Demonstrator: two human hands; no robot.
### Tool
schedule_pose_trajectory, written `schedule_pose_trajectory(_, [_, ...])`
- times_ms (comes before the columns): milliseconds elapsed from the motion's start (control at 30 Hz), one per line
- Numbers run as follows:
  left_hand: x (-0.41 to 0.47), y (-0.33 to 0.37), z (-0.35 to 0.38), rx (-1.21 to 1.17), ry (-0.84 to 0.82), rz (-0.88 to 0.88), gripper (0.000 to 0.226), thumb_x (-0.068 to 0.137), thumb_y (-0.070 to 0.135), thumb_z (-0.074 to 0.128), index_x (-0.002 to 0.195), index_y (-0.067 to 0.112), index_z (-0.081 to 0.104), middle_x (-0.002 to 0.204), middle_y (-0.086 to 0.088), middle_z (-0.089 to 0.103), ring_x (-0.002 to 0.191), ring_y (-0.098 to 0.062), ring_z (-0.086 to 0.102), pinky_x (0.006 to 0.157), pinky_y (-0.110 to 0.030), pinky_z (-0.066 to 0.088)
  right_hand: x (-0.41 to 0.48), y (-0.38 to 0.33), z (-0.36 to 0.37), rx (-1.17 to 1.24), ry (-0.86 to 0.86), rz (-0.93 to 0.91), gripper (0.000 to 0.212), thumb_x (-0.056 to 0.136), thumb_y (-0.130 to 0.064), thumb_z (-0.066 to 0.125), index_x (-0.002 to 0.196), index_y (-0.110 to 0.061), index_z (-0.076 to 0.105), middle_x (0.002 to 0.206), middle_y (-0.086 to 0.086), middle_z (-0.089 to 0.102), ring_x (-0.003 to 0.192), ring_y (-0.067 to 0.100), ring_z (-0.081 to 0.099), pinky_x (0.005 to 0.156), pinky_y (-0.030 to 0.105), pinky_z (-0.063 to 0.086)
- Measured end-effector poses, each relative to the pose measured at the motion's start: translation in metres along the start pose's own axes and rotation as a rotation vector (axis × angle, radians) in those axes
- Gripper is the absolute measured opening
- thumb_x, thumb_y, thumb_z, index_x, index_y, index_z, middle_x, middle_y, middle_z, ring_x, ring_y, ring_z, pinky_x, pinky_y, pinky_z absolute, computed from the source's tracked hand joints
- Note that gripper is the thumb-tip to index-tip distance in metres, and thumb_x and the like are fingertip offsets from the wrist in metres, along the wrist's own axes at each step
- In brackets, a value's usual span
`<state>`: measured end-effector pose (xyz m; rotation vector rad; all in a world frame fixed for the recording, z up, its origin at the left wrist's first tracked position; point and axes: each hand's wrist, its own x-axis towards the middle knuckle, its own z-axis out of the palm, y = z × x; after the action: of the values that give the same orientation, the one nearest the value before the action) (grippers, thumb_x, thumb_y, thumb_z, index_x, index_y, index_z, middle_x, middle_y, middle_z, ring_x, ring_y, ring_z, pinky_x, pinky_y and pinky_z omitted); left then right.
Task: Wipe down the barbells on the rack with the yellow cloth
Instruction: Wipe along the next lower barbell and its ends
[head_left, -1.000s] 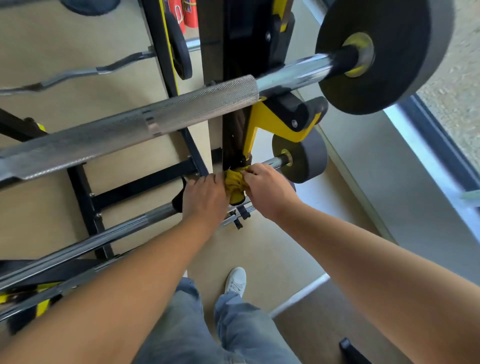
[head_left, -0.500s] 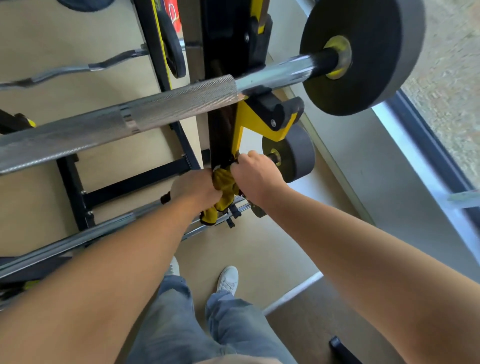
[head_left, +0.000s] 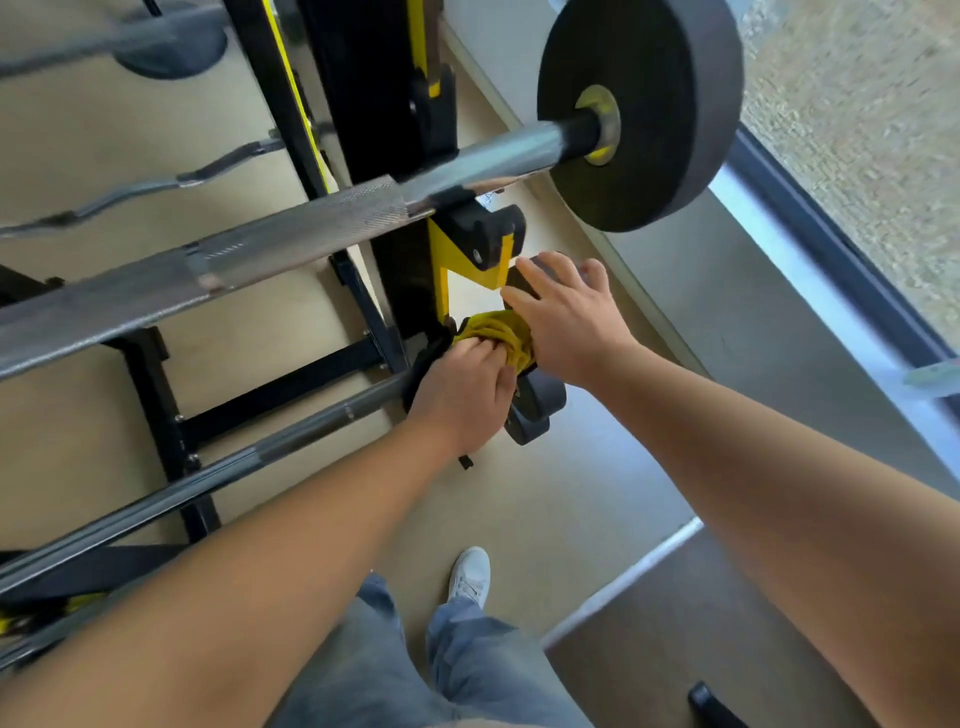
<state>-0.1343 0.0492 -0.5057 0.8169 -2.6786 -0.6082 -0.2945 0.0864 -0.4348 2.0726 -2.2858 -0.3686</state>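
Your left hand (head_left: 462, 387) bunches the yellow cloth (head_left: 493, 332) around the lower barbell (head_left: 218, 475) at the rack (head_left: 374, 104). Your right hand (head_left: 566, 317), fingers spread, rests open on its small weight plate (head_left: 540, 402). No readable writing.

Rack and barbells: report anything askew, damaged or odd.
Nothing stands out. The upper barbell sits in its yellow hook, and the lower barbell lies level on the rack. The yellow cloth is bunched around its end under the left hand.
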Motion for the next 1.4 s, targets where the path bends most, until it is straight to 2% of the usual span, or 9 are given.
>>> schedule_pose_trajectory(100, [0.019,0.0,0.01,0.197,-0.091,0.069,0.033,0.1,0.026,0.04,0.125,0.01,0.055,0.12,-0.008,0.061,0.11,-0.024,0.052,0.1,-0.034,0.044,-0.002,0.01,0.013,0.132,-0.079,0.192,0.099,0.075,-0.032,0.082,0.153,-0.028,0.02,0.161,0.01,0.019,0.146,0.04,0.014,0.107,0.061,0.036])
schedule_pose_trajectory(267, [0.078,0.01,0.032,0.624,-0.447,0.039,0.051,0.096,0.02,0.053,0.142,0.005,0.037,0.138,-0.016,0.044,0.125,-0.029,0.045,0.107,-0.037,0.041,-0.006,0.022,0.036,0.279,-0.117,0.174,0.111,0.078,-0.022,0.078,0.158,-0.022,0.001,0.165,0.008,-0.001,0.15,0.042,-0.007,0.113,0.058,0.033])
schedule_pose_trajectory(433, [0.103,0.009,0.039,0.48,-0.479,-0.261,0.027,0.096,0.019,0.052,0.122,0.012,0.053,0.111,-0.009,0.061,0.097,-0.028,0.065,0.07,-0.037,0.049,-0.008,0.024,0.045,0.365,-0.088,0.168,0.109,0.081,-0.02,0.073,0.158,-0.026,-0.003,0.166,0.004,-0.007,0.15,0.037,-0.014,0.117,0.056,0.022])
schedule_pose_trajectory(533, [0.102,0.013,0.035,0.482,-0.475,-0.313,0.026,0.093,0.018,0.054,0.118,0.011,0.052,0.11,-0.009,0.06,0.094,-0.028,0.064,0.07,-0.038,0.05,-0.007,0.018,0.05,0.38,-0.06,0.19,0.116,0.073,-0.016,0.076,0.157,-0.028,-0.004,0.166,0.004,-0.009,0.15,0.036,-0.016,0.118,0.057,0.019])
schedule_pose_trajectory(767, [0.056,0.042,0.047,0.634,-0.316,-0.403,0.06,0.09,0.043,0.061,0.128,0.01,0.029,0.126,-0.012,0.047,0.114,-0.028,0.048,0.094,-0.036,0.04,-0.009,0.022,0.038,0.42,-0.114,0.161,0.111,0.081,-0.016,0.071,0.158,-0.028,-0.008,0.165,0.004,-0.017,0.148,0.035,-0.024,0.117,0.055,0.017])
schedule_pose_trajectory(1000, [0.103,0.011,0.045,0.428,-0.376,-0.443,0.012,0.095,0.018,0.054,0.106,0.016,0.057,0.094,-0.006,0.068,0.086,-0.028,0.069,0.06,-0.034,0.044,-0.006,0.019,0.049,0.385,-0.073,0.187,0.117,0.071,-0.008,0.072,0.156,-0.028,-0.006,0.165,0.006,-0.014,0.149,0.037,-0.02,0.114,0.054,0.025])
schedule_pose_trajectory(1200, [0.136,0.007,0.007,0.139,-0.943,-0.179,0.043,0.1,0.042,0.048,0.14,0.026,0.044,0.122,-0.002,0.057,0.1,-0.025,0.053,0.083,-0.033,0.041,-0.003,0.017,0.044,0.365,-0.098,0.195,0.116,0.075,-0.012,0.074,0.157,-0.031,-0.006,0.165,0.006,-0.016,0.148,0.036,-0.023,0.118,0.056,0.019])
schedule_pose_trajectory(1300, [0.12,0.003,0.022,0.261,-0.733,-0.247,0.044,0.098,0.032,0.05,0.139,0.016,0.046,0.13,-0.012,0.057,0.111,-0.031,0.059,0.087,-0.039,0.048,-0.006,0.015,0.046,0.367,-0.096,0.194,0.113,0.076,-0.014,0.074,0.156,-0.031,-0.005,0.165,0.006,-0.014,0.149,0.036,-0.021,0.117,0.056,0.02])
schedule_pose_trajectory(1400, [0.093,0.006,0.036,0.385,-0.503,-0.355,0.037,0.094,0.016,0.051,0.13,0.013,0.047,0.116,-0.011,0.059,0.101,-0.032,0.064,0.07,-0.04,0.046,-0.007,0.013,0.046,0.344,-0.06,0.188,0.109,0.078,-0.012,0.071,0.156,-0.03,-0.004,0.165,0.006,-0.012,0.149,0.037,-0.018,0.115,0.057,0.024])
